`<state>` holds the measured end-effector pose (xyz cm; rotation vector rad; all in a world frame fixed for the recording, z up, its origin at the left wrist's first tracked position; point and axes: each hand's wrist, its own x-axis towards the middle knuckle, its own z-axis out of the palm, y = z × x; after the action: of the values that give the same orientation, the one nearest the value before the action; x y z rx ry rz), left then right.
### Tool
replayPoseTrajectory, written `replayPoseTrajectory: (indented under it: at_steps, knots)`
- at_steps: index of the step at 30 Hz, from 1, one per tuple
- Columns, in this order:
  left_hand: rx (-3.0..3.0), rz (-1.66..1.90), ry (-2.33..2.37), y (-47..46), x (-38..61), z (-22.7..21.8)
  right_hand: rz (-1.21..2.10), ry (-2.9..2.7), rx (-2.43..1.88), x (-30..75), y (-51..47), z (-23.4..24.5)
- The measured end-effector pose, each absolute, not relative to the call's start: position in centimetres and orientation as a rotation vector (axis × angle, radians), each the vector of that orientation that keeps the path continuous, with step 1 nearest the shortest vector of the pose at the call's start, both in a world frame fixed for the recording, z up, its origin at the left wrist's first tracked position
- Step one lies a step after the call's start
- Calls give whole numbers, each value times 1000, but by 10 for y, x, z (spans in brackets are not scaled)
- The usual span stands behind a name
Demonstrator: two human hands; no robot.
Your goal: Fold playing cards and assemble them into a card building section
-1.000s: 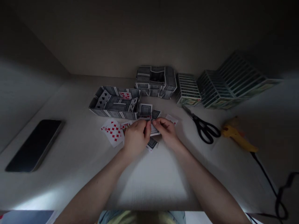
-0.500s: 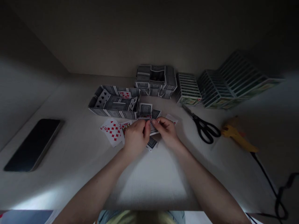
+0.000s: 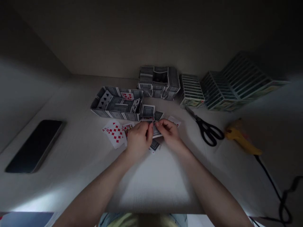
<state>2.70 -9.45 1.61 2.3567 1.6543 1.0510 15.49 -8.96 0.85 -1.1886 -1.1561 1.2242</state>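
Observation:
Between my two hands is a playing card [image 3: 156, 131] with its patterned back up. My left hand [image 3: 139, 137] is closed on the card's left side, thumb on top. From the right, my right hand [image 3: 170, 134] pinches the same card between thumb and fingers. Part of the card is hidden under the fingers. Face-up red cards [image 3: 115, 134] fan out left of my left hand, a diamond ten among them. A face-down card [image 3: 154, 146] lies just below my hands. Beyond them stands a bent card [image 3: 148, 111], back showing.
An open box made of cards [image 3: 115, 115] stands behind my left hand. Further back is a second card construction [image 3: 145, 78]. Stacked striped boxes [image 3: 219, 91] fill the back right. Scissors [image 3: 208, 130] and a corded yellow glue gun [image 3: 241, 138] lie right; a phone [image 3: 34, 146] left.
Both hands stay at the card with almost the same grip. The whole view has shifted very slightly; nothing else has visibly moved.

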Motion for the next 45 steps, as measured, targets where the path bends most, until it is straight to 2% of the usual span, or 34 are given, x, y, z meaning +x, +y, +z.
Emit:
replayPoseTrajectory:
  at_steps: [6, 15, 26, 36, 39, 45]
  knots:
    - [2507, 1097, 1586, -96, 27, 18, 1069, -1247, -1244, 154, -90, 7]
    - [2257, 1159, 1630, -96, 28, 18, 1320, -1029, -1126, 157, -88, 6]
    - [2441, 1112, 1582, -96, 27, 16, 858, -1353, -1293, 154, -91, 5]
    - [2189, 1138, 1665, -92, 27, 16, 1275, -1152, -1141, 159, -85, 5]
    - [2184, 1127, 1673, -92, 27, 15, 1161, -1220, -1191, 158, -86, 4]
    - [2182, 1100, 1628, -88, 27, 12, 661, -1414, -1359, 155, -89, 3]
